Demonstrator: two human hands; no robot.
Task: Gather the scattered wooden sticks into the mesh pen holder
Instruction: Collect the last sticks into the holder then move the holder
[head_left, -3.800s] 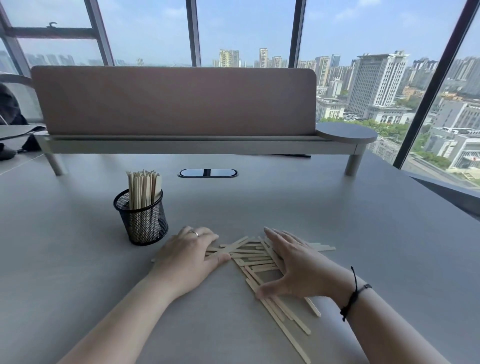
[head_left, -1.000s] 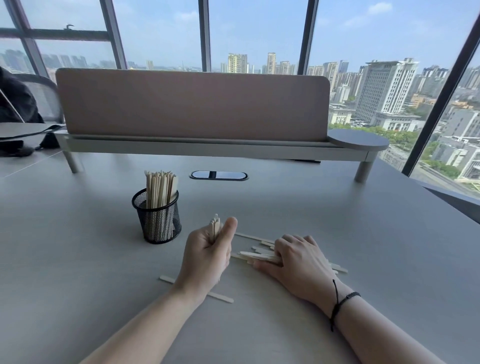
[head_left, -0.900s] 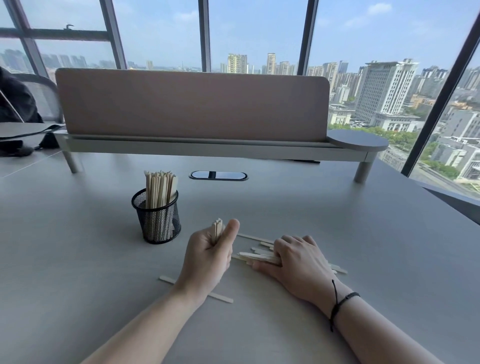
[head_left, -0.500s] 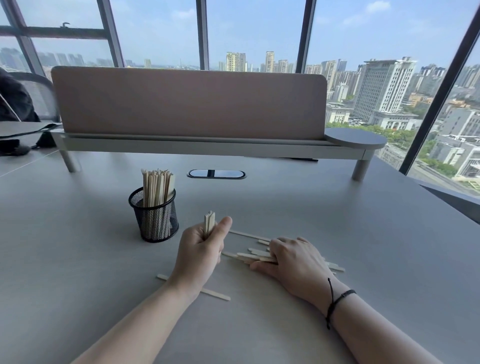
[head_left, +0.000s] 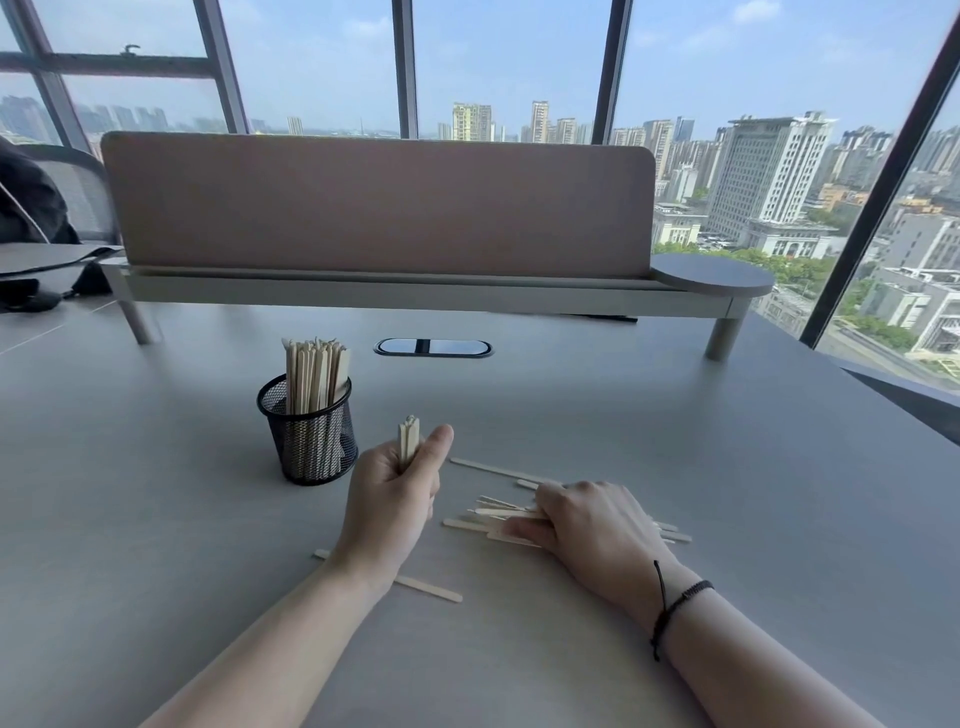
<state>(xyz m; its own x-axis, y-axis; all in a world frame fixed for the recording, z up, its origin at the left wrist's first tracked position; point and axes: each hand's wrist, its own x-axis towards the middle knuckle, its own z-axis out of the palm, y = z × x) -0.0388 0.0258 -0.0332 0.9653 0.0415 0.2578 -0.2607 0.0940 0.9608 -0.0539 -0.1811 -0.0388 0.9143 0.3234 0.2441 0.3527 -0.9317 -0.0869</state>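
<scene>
Since a moment ago little has shifted: the left hand (head_left: 393, 499) has stayed lifted just right of the black mesh pen holder (head_left: 309, 431), fist closed around a small upright bundle of wooden sticks (head_left: 408, 441) whose tips poke above the thumb. Earlier, both hands lay flat on a spread heap; that heap is now much thinner.

The grey desk (head_left: 675, 441) lies bare on all sides of the work, with wide room to the right and toward the raised shelf with its pink divider panel (head_left: 374, 202) at the back. The holder stands upright, already packed with sticks (head_left: 314, 371) that rise well above its rim.

The right hand (head_left: 592, 525) rests palm down on the remaining loose sticks (head_left: 493, 514), fingers curled over them and pinning them to the desk. One stray stick (head_left: 431, 590) lies partly under the left wrist, another (head_left: 493, 470) just beyond the pile.
</scene>
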